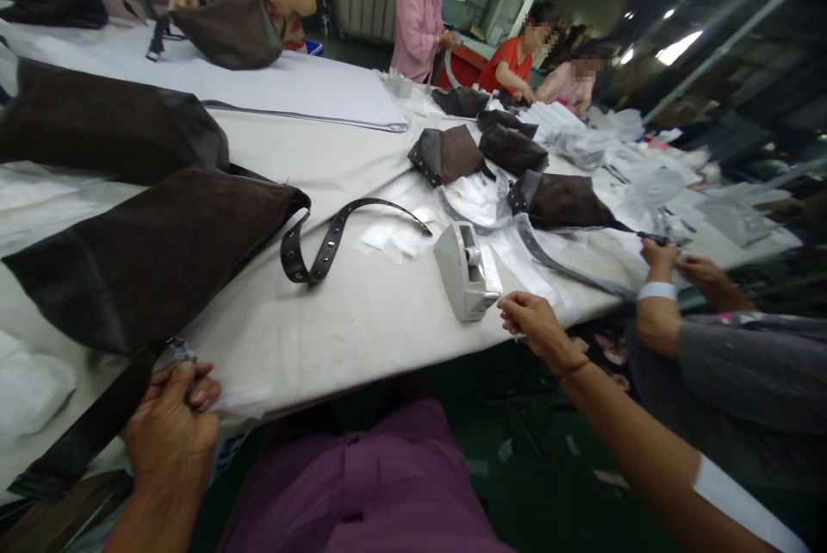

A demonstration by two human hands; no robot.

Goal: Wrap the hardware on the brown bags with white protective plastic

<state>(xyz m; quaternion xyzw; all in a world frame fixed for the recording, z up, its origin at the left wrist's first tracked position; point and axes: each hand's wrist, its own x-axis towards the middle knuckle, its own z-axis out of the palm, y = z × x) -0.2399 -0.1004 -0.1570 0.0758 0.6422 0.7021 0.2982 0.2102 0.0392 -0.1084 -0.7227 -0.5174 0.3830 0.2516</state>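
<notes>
The person's left hand [169,432] is closing around a flat black strap [90,424], well to the left of a pale grey plastic tape dispenser [465,270], and is gripping it together with a small clear plastic piece [181,352]. A crumpled white wrapping sheet [242,402] is trailing from the same hand. The strap is running up to a large dark brown suede bag with a darker leather corner panel [148,260], which is lying flat just left of the dispenser.

The person's right hand [536,329] is reaching in just beside the dispenser, its fingers curling over white paper sheets [517,273]. Whether those fingers are pinching anything, I cannot tell.

A black studded leather strap [329,239] is curving between the large bag and the dispenser. Smaller brown bags [562,201] are lying on white wrapping beyond the dispenser. To its right, a seated co-worker's hands [659,260] are working at a thin dark strap end, and further along the table, other people are handling more bags.
</notes>
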